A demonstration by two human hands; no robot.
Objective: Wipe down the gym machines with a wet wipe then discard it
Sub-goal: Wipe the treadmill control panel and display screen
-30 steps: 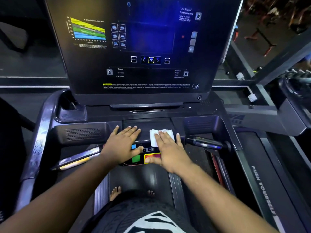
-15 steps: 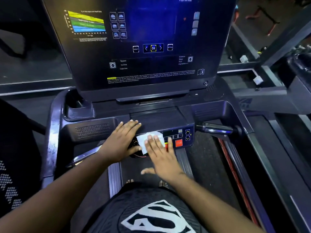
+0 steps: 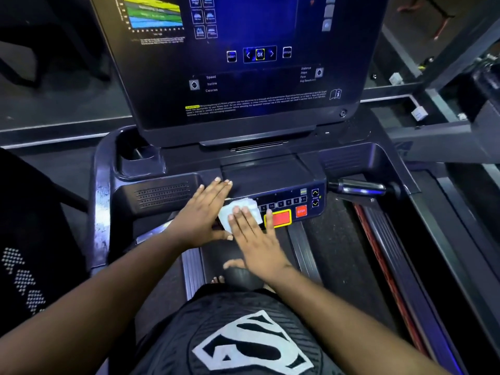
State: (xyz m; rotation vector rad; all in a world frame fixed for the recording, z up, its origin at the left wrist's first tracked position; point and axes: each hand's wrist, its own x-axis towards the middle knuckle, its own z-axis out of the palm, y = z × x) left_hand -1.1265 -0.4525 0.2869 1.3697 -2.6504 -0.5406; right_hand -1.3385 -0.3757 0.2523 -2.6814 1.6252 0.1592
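While the right hand (image 3: 257, 239) presses a white wet wipe (image 3: 239, 212) flat against the treadmill's lower control panel (image 3: 295, 205), its fingers lie straight on top of the wipe, pinching nothing. The wipe is a soft, crumpled square, folded on itself, sitting at the panel's left end between the two hands. The left hand (image 3: 201, 215) rests palm down just beside it, fingers straight and spread over the smooth dark plastic of the console (image 3: 270, 171), thumb tucked under near the wipe's lower edge.

To the right of the wipe runs a row of small numbered keys, too blurred to read apart from a "10". Below them sits a red rectangular button (image 3: 278, 218) with a yellow border, then a smaller red button (image 3: 301, 211) whose word cannot be made out, and two arrow keys. On the glossy screen (image 3: 243, 63) above, "OK", "RESET", "Speed", "Incline" and "Calories" can be read.

A perforated speaker grille (image 3: 162, 194) lies left of the left hand, a deep round cup holder (image 3: 138, 155) behind it. A shiny metal handle (image 3: 357, 188) juts out at the panel's right end, well apart from both hands. The ribbed belt (image 3: 338, 253) stretches open below the panel.
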